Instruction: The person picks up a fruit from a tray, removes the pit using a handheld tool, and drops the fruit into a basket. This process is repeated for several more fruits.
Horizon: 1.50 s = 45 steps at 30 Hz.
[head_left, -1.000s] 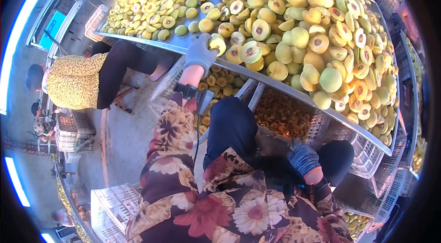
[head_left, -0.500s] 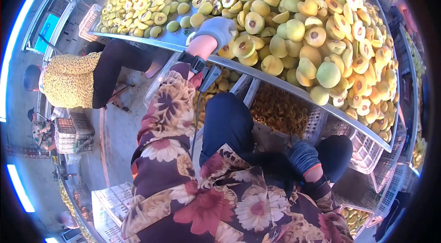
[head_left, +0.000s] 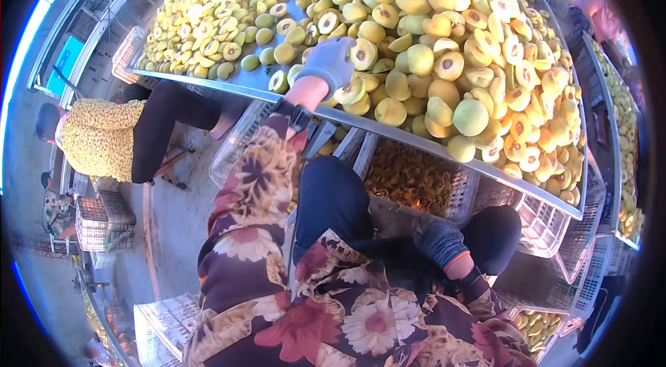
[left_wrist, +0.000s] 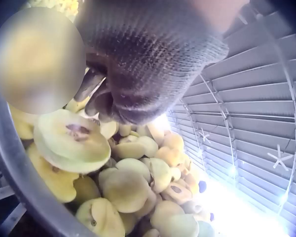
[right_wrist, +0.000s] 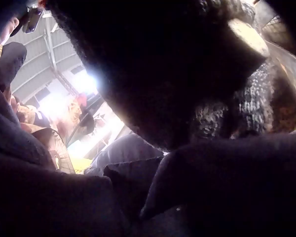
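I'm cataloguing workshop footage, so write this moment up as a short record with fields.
surface: metal-edged table
produce: yellow-green fruit, many halved, in a left heap and a larger right heap
left hand: gloved, over the near edge of the right heap; grip unclear
right hand: gloved, low by the knee, gripping a pale-ended object, too dark to name
below table: crate of brownish scraps
nearby: seated person in a yellow patterned top

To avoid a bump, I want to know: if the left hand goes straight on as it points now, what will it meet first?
Probably the apricot half right beside the fingers of the left hand; they look close or touching, but the depth is unclear.
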Available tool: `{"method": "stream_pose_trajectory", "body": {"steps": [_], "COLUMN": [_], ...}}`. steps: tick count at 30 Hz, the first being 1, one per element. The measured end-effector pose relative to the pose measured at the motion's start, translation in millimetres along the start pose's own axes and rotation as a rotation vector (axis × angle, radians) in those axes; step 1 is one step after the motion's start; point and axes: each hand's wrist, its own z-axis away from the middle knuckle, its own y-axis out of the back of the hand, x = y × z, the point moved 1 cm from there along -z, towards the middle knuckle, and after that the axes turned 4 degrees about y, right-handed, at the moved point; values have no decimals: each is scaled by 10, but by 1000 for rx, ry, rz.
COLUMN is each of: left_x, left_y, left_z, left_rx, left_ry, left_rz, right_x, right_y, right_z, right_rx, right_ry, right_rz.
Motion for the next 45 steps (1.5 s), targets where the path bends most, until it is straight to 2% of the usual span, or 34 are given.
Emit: {"method": "stream_pose_trajectory", "body": {"steps": [3, 4, 7, 8, 9, 12, 14, 17, 19, 21, 23, 25, 26, 28, 30, 32, 35, 37, 40, 41, 43, 45], "left_x": [120, 177, 186, 120, 37, 85, 112, 149, 112, 32, 116, -16, 41, 71, -4, -135, -79, -233, -636, -657, -619, -547], "left_y": [-26, -29, -77, -110, -158, -144, -166, -81, -88, -18, -50, 66, 203, 525, 617, 597, 650, 456, 273, 198, 24, -30], "left_z": [-188, -237, -366, -424, -464, -384, -387, -378, -326, -280, -289, -358, -246, -125, -56, -67, 49, -5, -129, -240, -403, -398], "left_rx": [27, -74, -207, -131, -120, -78, -21, -174, -92, -23, -2, 36, 113, 45, 112, 190, 249, 140, -162, -229, -329, -370], "left_ry": [-163, -190, -138, -244, -245, -205, -176, -79, -113, -112, -47, 83, 128, 155, 249, 294, 347, 230, 56, 27, 29, 226], "left_rz": [-91, -163, -168, -200, -224, -306, -320, -401, -333, -316, -242, -194, -108, -5, 98, 279, 419, 284, -17, -61, -106, -71], "right_x": [45, 45, 11, -7, -32, 112, -13, -30, 7, -19, 250, 95, 169, 391, 525, 536, 657, 865, 143, -10, 10, 42], "right_y": [-49, -46, 3, 59, 73, -118, 3, -58, -111, -154, -467, -723, -778, -743, -697, -691, -772, -993, -380, -166, -78, -41], "right_z": [-13, -15, 43, 78, 65, -31, -78, -134, -104, -127, -240, -553, -509, -416, -434, -452, -392, -472, -145, -130, -39, 24], "right_rx": [-45, -59, -54, -17, 11, -51, -85, -120, -63, 64, -68, -50, -49, -22, 17, 49, 202, 16, 122, 102, 17, 80], "right_ry": [82, 62, -3, -9, 5, -9, 3, -11, 5, 136, 188, 316, 322, 262, 522, 1119, 344, 422, 196, 192, 127, 81], "right_rz": [2, 12, -2, -26, -47, 7, 18, 48, 26, -55, 43, 21, 25, 50, 272, 696, 136, 101, 194, 62, 66, 62]}}
